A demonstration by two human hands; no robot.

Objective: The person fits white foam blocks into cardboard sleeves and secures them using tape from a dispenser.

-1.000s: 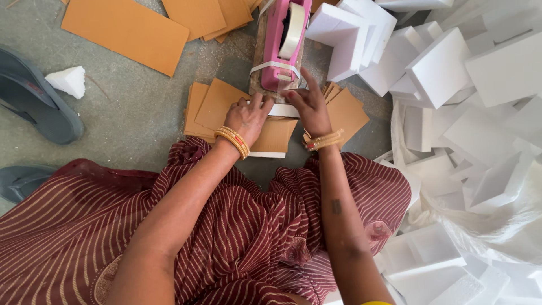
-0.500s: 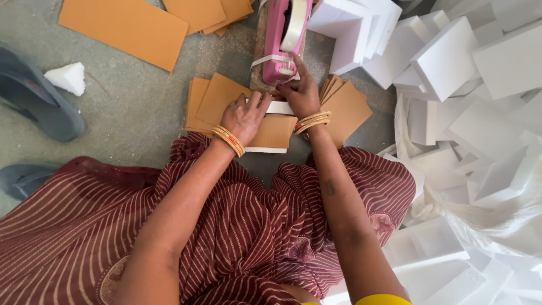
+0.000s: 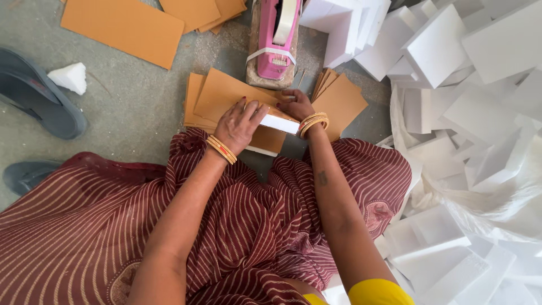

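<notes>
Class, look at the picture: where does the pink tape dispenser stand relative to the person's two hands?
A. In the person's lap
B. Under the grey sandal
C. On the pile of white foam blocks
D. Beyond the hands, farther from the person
D: the pink tape dispenser stands on the grey floor beyond the left hand and right hand, which press a brown cardboard sheet around a white foam block.

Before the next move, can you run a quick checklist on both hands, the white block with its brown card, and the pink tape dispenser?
1. Left hand pressing brown card sheet onto white foam block: ok.
2. Right hand on the block's far side: ok.
3. Card lying flush on the block: cannot tell, hands cover it.
4. Pink tape dispenser within reach, just beyond the hands: ok.
5. Tape end free: cannot tell.
</notes>
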